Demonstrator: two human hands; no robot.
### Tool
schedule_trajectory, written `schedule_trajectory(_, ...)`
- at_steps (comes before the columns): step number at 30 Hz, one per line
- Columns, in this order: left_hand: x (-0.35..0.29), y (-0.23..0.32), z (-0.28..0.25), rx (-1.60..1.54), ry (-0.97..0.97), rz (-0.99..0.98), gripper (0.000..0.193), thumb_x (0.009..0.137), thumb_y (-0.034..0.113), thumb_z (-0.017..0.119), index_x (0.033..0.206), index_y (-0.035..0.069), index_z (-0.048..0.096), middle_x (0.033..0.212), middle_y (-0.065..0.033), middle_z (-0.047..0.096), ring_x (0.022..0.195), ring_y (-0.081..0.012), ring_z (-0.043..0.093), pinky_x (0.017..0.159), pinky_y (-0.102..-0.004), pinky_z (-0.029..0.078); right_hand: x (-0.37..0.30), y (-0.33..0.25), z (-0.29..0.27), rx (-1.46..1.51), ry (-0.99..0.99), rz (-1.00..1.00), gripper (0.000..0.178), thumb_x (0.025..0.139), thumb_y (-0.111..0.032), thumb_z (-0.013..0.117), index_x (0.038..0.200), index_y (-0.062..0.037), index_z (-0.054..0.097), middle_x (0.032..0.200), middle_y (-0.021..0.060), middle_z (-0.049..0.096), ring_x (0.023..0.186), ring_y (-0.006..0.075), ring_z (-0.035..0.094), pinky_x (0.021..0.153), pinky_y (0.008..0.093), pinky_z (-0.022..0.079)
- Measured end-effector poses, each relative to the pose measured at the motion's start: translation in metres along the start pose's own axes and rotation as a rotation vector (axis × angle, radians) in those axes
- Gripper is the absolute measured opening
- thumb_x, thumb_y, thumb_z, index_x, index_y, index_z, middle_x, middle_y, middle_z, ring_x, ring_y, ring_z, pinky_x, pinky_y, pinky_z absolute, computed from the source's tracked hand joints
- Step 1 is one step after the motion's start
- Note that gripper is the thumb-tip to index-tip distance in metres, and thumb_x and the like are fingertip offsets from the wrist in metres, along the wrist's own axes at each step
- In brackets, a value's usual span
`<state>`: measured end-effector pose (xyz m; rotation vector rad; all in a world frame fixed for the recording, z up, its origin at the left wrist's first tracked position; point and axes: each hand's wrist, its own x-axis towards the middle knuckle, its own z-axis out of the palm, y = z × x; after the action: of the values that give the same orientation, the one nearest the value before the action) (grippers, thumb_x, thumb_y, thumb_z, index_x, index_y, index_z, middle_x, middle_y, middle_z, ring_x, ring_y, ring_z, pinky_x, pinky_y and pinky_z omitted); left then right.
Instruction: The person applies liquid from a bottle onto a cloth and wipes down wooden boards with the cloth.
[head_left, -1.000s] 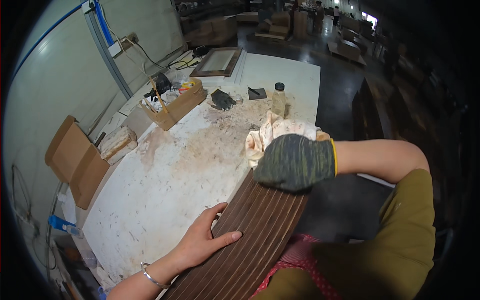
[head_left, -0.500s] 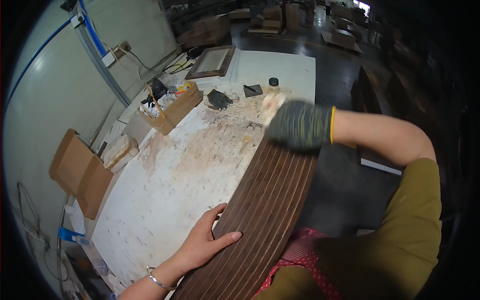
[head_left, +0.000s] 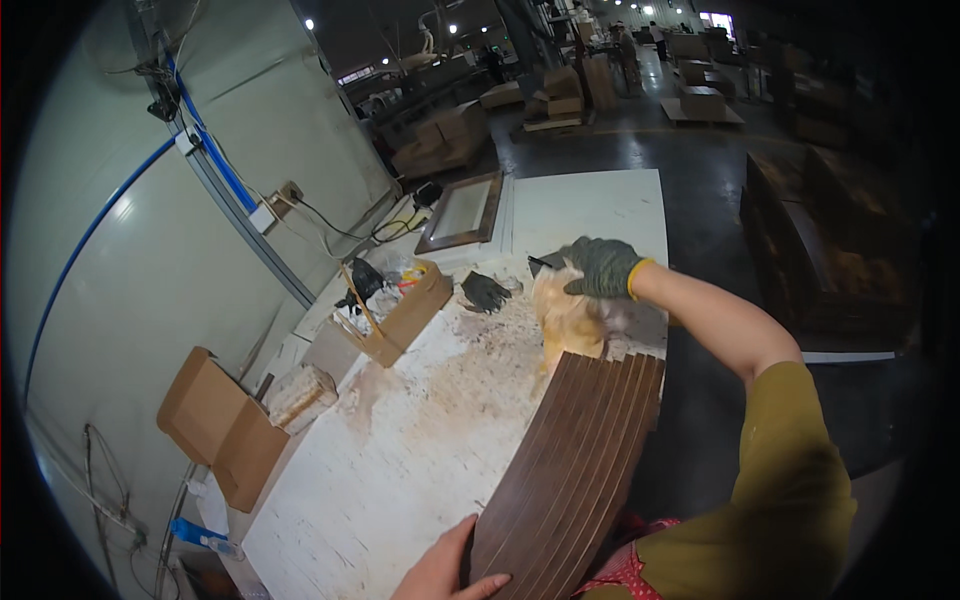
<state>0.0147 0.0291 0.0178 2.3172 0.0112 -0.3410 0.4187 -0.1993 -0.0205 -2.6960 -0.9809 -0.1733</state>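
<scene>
A dark brown wooden panel (head_left: 575, 460) with lengthwise grooves lies along the right side of the white worktable (head_left: 400, 470). My bare left hand (head_left: 450, 565) holds its near left edge, the thumb on top and the fingers at the side; the lower frame edge cuts this hand off. My right hand (head_left: 600, 268), in a dark grey-green knitted glove with a yellow cuff, is closed on a crumpled cream rag (head_left: 568, 315). The rag hangs just past the panel's far end, blurred by motion. Whether it touches the panel, I cannot tell.
A black glove (head_left: 485, 292) lies beyond the stained tabletop. Left of it stands a cardboard box (head_left: 415, 315) of odds and ends. An open carton (head_left: 222, 430) and a whitish block (head_left: 302, 398) line the left edge. A framed panel (head_left: 462, 212) rests at the back.
The view has tilted up, so the table sits lower. My right hand has gone from over the panel's far part to beyond its end, and the rag now hangs down. My left hand stays on the panel.
</scene>
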Motion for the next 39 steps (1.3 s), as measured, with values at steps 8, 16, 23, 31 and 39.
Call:
schedule_trajectory(8, -0.006, -0.015, -0.004, 0.155, 0.147, -0.061, 0.076, 0.081, 0.035, 0.068, 0.138, -0.001, 0.033, 0.133, -0.0251, 0.045, 0.121, -0.0385, 0.046, 0.101, -0.0418, 0.038, -0.052, -0.065, 0.003, 0.483, -0.513, -0.279, 0.083, 0.084, -0.064, 0.050, 0.143, -0.0083, 0.030, 0.133, 0.0197, 0.048, 0.124, 0.0313, 0.046, 0.105, 0.0375, 0.034)
schedule_trajectory(16, 0.022, -0.039, -0.041, 0.261, 0.025, -0.090, 0.092, 0.075, 0.051, 0.072, 0.136, -0.005, 0.033, 0.126, -0.0266, 0.049, 0.110, -0.0330, 0.055, 0.087, -0.0367, 0.047, -0.041, -0.069, 0.001, 0.341, -0.354, -0.353, 0.071, 0.088, -0.043, 0.057, 0.142, -0.0063, 0.030, 0.134, 0.0204, 0.046, 0.117, 0.0231, 0.052, 0.094, 0.0326, 0.045)
schedule_trajectory(23, 0.007, -0.020, -0.025, 0.115, -0.027, -0.171, 0.091, 0.077, 0.041, 0.074, 0.140, -0.005, 0.026, 0.138, -0.0241, 0.039, 0.130, -0.0290, 0.038, 0.108, -0.0362, 0.029, -0.046, -0.071, 0.000, 0.570, -0.379, -0.188, 0.069, 0.092, -0.047, 0.050, 0.141, -0.0015, 0.031, 0.139, 0.0204, 0.041, 0.123, 0.0288, 0.046, 0.103, 0.0341, 0.038)
schedule_trajectory(31, 0.008, -0.029, -0.024, 0.079, 0.144, -0.011, 0.093, 0.072, 0.049, 0.073, 0.138, -0.002, 0.032, 0.132, -0.0270, 0.044, 0.122, -0.0410, 0.044, 0.101, -0.0433, 0.037, -0.045, -0.067, 0.011, 0.497, -0.178, -0.380, 0.061, 0.094, -0.046, 0.046, 0.136, -0.0034, 0.038, 0.136, 0.0211, 0.043, 0.122, 0.0313, 0.047, 0.100, 0.0357, 0.040)
schedule_trajectory(39, 0.022, -0.064, -0.056, -0.041, 0.094, -0.131, 0.093, 0.070, 0.040, 0.078, 0.140, 0.001, 0.031, 0.136, -0.0220, 0.043, 0.127, -0.0309, 0.043, 0.104, -0.0354, 0.035, -0.062, -0.074, -0.011, 0.435, -0.356, -0.165, 0.064, 0.087, -0.039, 0.060, 0.135, -0.0007, 0.041, 0.129, 0.0186, 0.052, 0.116, 0.0260, 0.052, 0.099, 0.0344, 0.040)
